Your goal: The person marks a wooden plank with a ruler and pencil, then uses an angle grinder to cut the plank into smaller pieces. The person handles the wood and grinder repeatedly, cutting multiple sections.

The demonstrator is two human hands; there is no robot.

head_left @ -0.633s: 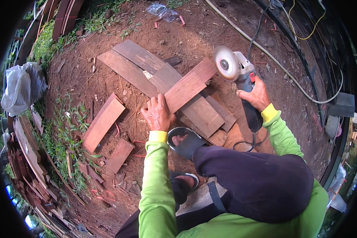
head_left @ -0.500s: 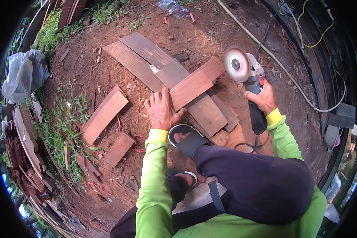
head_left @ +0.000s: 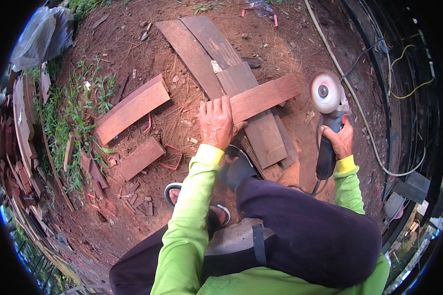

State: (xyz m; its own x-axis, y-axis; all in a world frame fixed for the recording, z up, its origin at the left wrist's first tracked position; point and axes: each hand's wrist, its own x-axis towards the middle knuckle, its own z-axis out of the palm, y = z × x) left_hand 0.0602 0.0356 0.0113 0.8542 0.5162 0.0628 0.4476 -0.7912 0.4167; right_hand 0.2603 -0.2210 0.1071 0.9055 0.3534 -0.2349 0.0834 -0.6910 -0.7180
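Observation:
My left hand (head_left: pixel 216 123) is closed over the left end of a reddish-brown wooden plank (head_left: pixel 263 97), its thumb along the near edge. That plank lies crosswise on darker boards (head_left: pixel 266 140) on the ground. In my right hand (head_left: pixel 339 139) is an angle grinder (head_left: pixel 332 121), gripped round its body with the disc (head_left: pixel 325 92) pointing away from me. The disc's face is toward me, and it sits a little apart from the plank's right end. My sandalled right foot (head_left: pixel 237 169) rests against the near side of the boards, partly hidden by my left hand.
Cut planks (head_left: pixel 133 110) and a short board (head_left: pixel 142 158) lie on the soil to the left. Stacked timber (head_left: pixel 22 118) and a plastic bag (head_left: pixel 43 39) are at the far left. A pale hose (head_left: pixel 352 86) curves along the right, near a grey block (head_left: pixel 412 188).
The whole view has turned and shifted. The grinder has moved slightly away from the plank's right end. My left hand stays on the plank, and more of my left sandal shows.

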